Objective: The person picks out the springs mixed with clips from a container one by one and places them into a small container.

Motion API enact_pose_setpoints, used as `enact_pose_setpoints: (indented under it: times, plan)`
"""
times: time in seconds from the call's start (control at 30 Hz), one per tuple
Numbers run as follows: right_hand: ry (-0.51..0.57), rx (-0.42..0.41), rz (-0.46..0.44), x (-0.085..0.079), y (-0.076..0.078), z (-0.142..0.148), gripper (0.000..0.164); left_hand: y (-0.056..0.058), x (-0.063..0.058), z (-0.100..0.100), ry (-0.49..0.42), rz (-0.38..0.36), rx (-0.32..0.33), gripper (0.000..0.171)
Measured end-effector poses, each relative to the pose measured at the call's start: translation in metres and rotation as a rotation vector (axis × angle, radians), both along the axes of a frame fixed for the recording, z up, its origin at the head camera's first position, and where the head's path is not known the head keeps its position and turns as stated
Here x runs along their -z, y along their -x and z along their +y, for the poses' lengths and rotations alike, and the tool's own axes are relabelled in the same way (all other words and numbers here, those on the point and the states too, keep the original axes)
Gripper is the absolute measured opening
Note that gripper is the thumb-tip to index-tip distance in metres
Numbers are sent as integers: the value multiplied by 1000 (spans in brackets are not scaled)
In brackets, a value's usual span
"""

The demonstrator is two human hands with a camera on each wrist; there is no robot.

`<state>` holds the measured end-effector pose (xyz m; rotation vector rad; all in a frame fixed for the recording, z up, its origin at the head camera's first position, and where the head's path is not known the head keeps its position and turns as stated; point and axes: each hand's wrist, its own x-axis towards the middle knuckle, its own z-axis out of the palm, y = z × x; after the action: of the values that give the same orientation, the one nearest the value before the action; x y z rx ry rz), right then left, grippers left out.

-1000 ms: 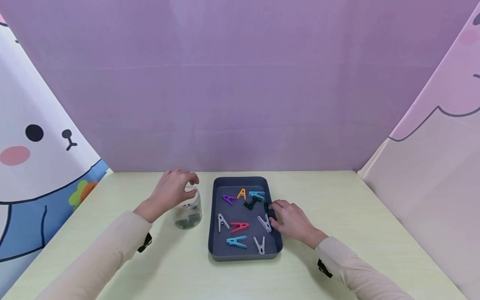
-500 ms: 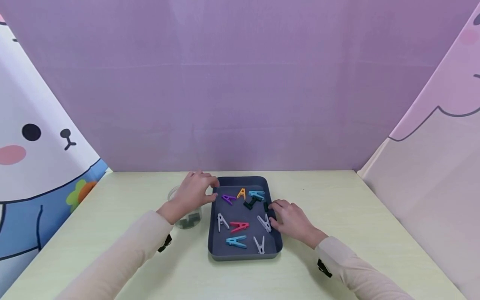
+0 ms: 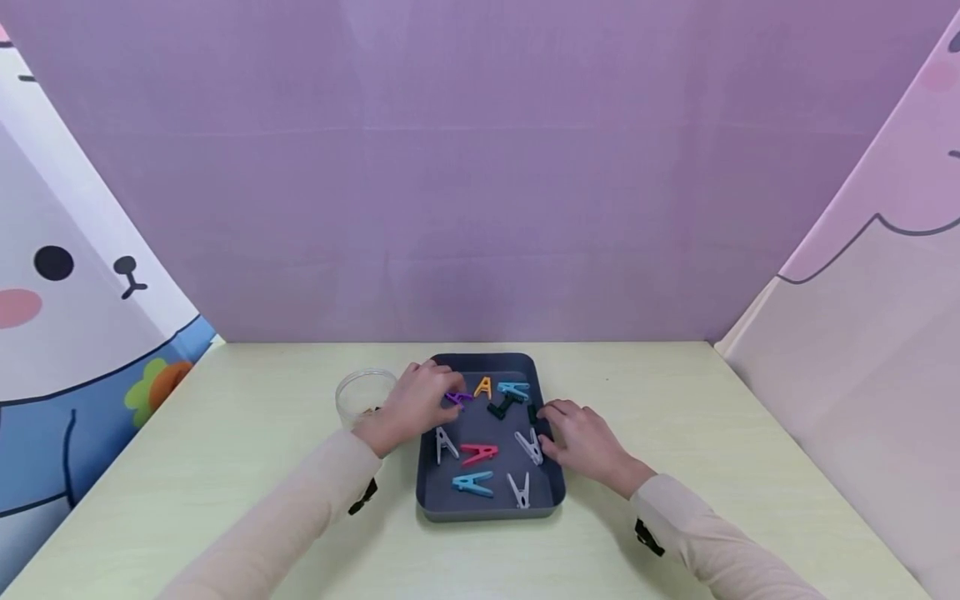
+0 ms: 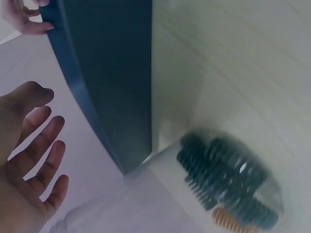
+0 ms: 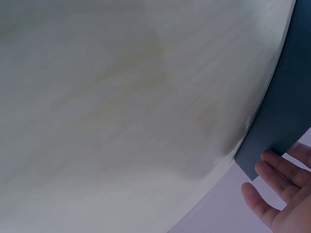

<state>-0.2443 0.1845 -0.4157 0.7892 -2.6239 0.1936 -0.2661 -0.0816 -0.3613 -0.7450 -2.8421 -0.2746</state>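
Note:
Inside the left half of the dark grey tray (image 3: 491,510), my left hand (image 3: 416,404) hovers with thumb and forefinger apart, on either side of a purple clothespin (image 3: 457,398) that it partly covers. In the left wrist view its fingers are spread and loosely bent, holding nothing. At the tray's right side my right hand (image 3: 588,442) holds the rim, thumb and forefinger over the edge and other fingers against the outer wall. Orange (image 3: 483,387), blue (image 3: 472,484), red (image 3: 478,453), grey (image 3: 519,490) and dark green (image 3: 501,408) clothespins lie scattered in the tray.
A clear jar (image 3: 363,392) stands left of the tray, partly behind my left forearm. Dark green ridged pieces (image 4: 223,179) and an orange-brown one (image 4: 231,221) show inside it. A purple cloth wall (image 3: 480,208) rises behind the pale table (image 3: 660,392).
My left hand has moved right, from above the jar over the tray's left edge to the purple clothespin. The right hand and the tray have stayed in place.

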Motion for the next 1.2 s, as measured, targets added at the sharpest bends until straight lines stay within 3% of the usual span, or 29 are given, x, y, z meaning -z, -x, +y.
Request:
enact_pose_setpoints:
  times: [0.2, 0.5, 0.73, 0.93, 1.2]
  plan:
    - [3, 6, -8, 0, 0, 1, 31, 3, 11, 9, 0, -2, 16, 26]
    - [0, 2, -6, -2, -1, 1, 30, 17, 27, 20, 33, 72, 56, 26]
    - [-2, 7, -18, -2, -2, 1, 30, 23, 30, 29, 79, 57, 51, 26]
    - [1, 8, -15, -2, -2, 2, 30, 29, 35, 35, 98, 67, 84, 22]
    - [-4, 9, -19, -2, -2, 2, 31, 32, 39, 44, 165, 45, 97, 29]
